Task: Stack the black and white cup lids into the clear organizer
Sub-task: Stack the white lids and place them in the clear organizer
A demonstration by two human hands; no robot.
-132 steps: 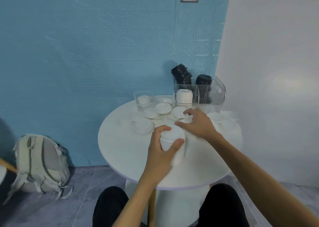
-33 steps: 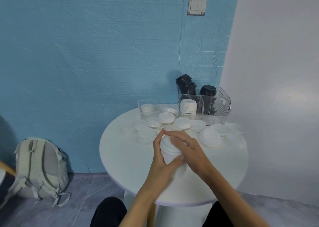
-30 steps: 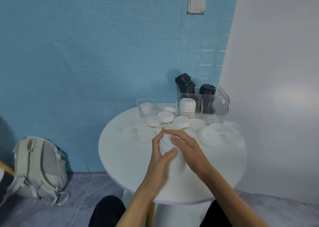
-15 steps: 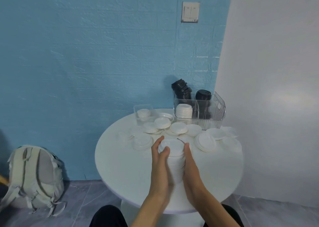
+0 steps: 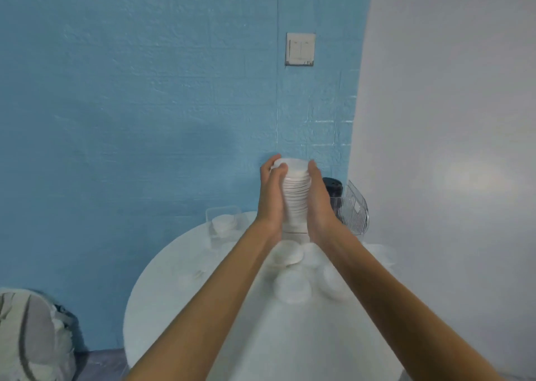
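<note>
Lifted clear of the round table (image 5: 203, 308) since half a second ago, the tall stack of white lids (image 5: 295, 198) is now held up in front of the blue wall, above and just in front of the clear organizer (image 5: 352, 206), where earlier it was being squared up low over the tabletop. The stack is clasped between both palms: the left hand (image 5: 271, 198) is pressed along its left side with the thumb curled over the top lid, and the right hand (image 5: 317, 199) is pressed along its right side, fingers wrapped round the back. A black lid stack (image 5: 333, 185) can be seen in the organizer just right of the hands; the compartment beneath the raised stack is hidden by the wrists. Loose white lids (image 5: 291, 289) are left scattered on the table, blurred by camera motion. The gathered stack appears ready to be lowered into the organizer, and more collecting is judged to remain.
</note>
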